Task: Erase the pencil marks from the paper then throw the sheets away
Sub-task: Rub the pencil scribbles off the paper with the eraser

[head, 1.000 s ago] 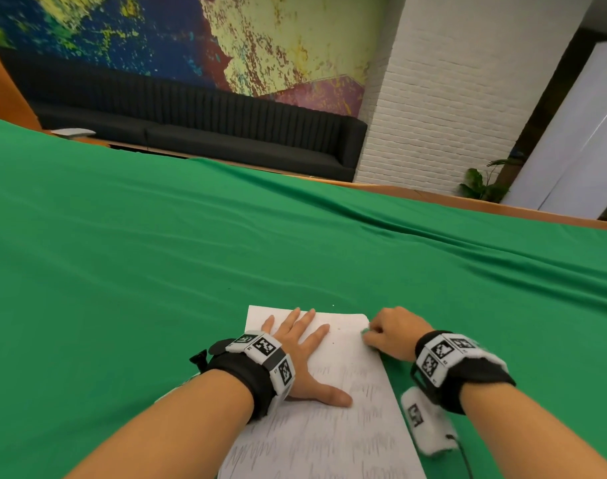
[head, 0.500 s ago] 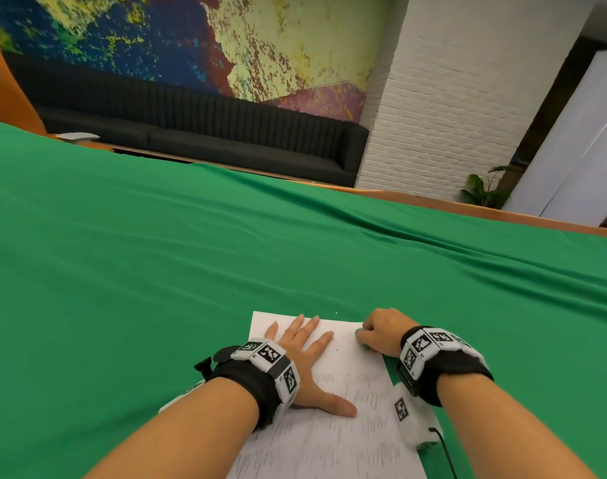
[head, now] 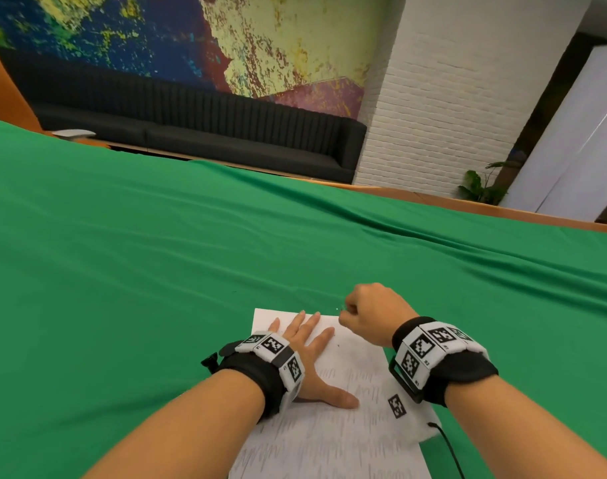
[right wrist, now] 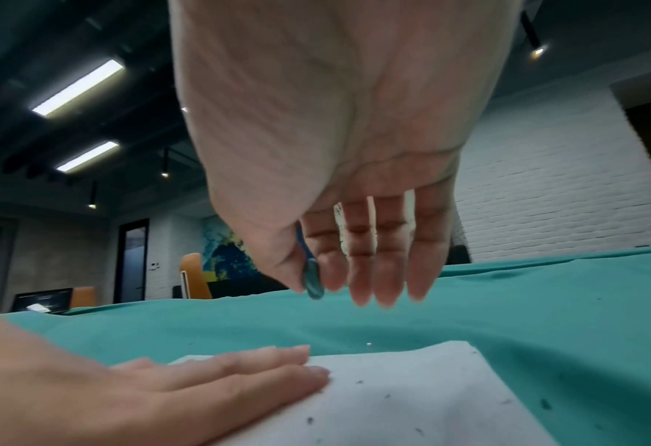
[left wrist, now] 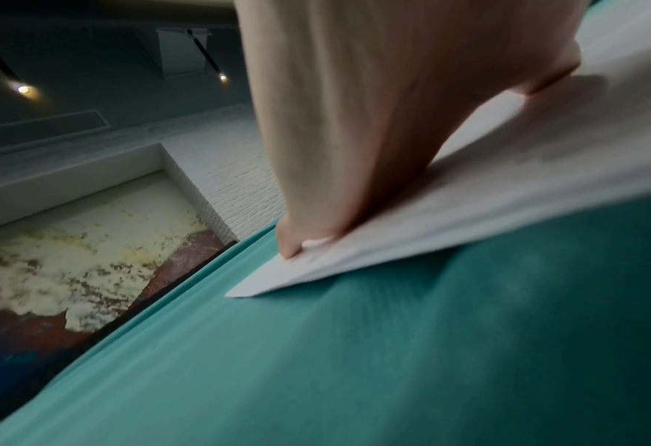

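A white sheet of paper (head: 347, 426) with rows of grey pencil strokes lies on the green cloth (head: 157, 271) near me. My left hand (head: 305, 344) presses flat on its far left part, fingers straight (right wrist: 240, 371). In the left wrist view the little finger (left wrist: 297, 241) sits by the paper's corner (left wrist: 263, 286). My right hand (head: 367, 311) hovers above the sheet's far right corner, lifted off it. Thumb and forefinger pinch a small blue-grey eraser (right wrist: 313, 282). Dark eraser crumbs (right wrist: 389, 395) dot the top of the paper (right wrist: 411, 401).
A white device (head: 412, 409) with a black marker tag and cable lies by the paper's right edge, under my right wrist. Folds run across the cloth on the far right. A black sofa (head: 209, 133), white brick pillar (head: 450, 98) and plant (head: 481, 188) stand beyond the table.
My right hand rubbed at the sheet's top right, then rose off it and shifted past the far corner. The left hand stayed pressed on the paper.
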